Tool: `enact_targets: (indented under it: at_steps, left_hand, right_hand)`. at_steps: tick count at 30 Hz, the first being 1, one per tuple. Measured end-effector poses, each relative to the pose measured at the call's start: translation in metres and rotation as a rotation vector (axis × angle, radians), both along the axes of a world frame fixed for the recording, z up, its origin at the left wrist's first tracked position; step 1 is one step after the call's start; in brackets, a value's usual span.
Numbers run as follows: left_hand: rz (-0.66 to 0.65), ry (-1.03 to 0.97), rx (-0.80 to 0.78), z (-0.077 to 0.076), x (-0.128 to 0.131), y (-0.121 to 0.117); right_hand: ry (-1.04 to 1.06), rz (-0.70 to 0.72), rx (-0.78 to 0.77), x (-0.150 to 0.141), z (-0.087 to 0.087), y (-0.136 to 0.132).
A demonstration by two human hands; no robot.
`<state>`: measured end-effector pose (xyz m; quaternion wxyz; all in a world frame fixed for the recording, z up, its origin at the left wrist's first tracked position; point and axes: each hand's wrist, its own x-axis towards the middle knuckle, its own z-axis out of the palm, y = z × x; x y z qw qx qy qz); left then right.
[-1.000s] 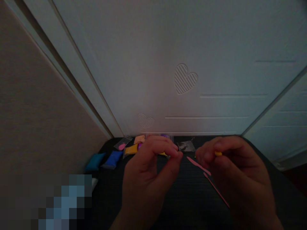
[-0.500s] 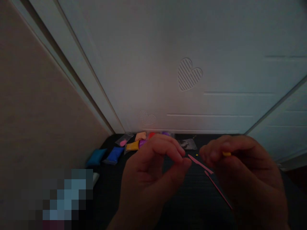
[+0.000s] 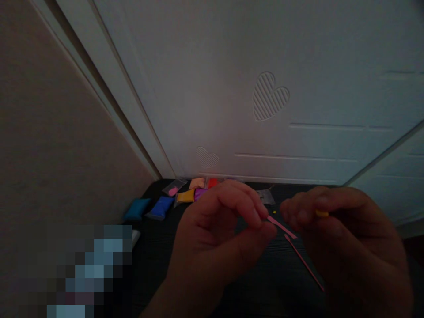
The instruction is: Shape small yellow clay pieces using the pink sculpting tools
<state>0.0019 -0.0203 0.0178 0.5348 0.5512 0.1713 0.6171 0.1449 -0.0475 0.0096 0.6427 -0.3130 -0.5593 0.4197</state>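
Observation:
My right hand pinches a small yellow piece of modelling clay between thumb and fingers, above the dark table. Beside it, my left hand is closed in a pinch, thumb tip against the fingertips; whatever it may hold is too small or hidden to make out. Below and between the hands lie a pink plastic knife, partly covered by the left fingertips, and a thin pink stick tool. A tiny yellow bit rests near the knife.
Along the table's back lie a teal packet, a blue packet, a yellow packet, a purple packet and a clear bag with something pink. A white panel with embossed hearts rises behind. At left, an area is pixelated.
Both hands have shifted slightly right in view, and the scene has shifted a little with the camera. The left fingertips now cover the knife's tip. The right hand keeps its pinch on the yellow clay.

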Motion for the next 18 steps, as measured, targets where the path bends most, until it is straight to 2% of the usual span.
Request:
enact_targets:
  at_steps: [15,18]
  left_hand:
    - [0.075,0.02,-0.08,0.006,0.0028,-0.0055]
    - [0.041,0.01,-0.065,0.0064,0.0028,-0.0056]
  right_hand:
    - [0.009,-0.013,-0.031,0.0006,0.0,-0.0027]
    - [0.02,-0.01,-0.034,0.0003,-0.0008,-0.0025]
